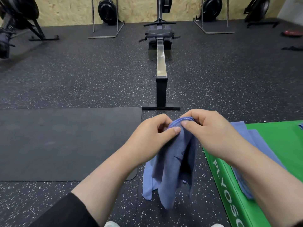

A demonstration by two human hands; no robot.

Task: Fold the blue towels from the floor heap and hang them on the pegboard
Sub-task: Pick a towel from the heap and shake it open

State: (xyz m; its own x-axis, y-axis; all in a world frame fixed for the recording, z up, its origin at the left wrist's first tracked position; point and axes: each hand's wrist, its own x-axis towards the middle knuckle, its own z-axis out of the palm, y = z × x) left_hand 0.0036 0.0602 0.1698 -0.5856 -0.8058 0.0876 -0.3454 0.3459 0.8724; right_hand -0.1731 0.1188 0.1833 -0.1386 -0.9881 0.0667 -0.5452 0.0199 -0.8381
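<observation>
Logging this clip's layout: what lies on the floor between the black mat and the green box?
In the head view, the blue towel, pinched at its top by the left hand and right hand, hangs over speckled floor.

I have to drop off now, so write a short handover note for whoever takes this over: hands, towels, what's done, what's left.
Left hand and right hand both pinch the top edge of one blue towel, which hangs unfolded above the floor.
More blue towels lie on the green plyo box at right.
No pegboard or floor heap is in view.
Done: one towel picked up.
Left: fold it, hang it, then the others.
</observation>
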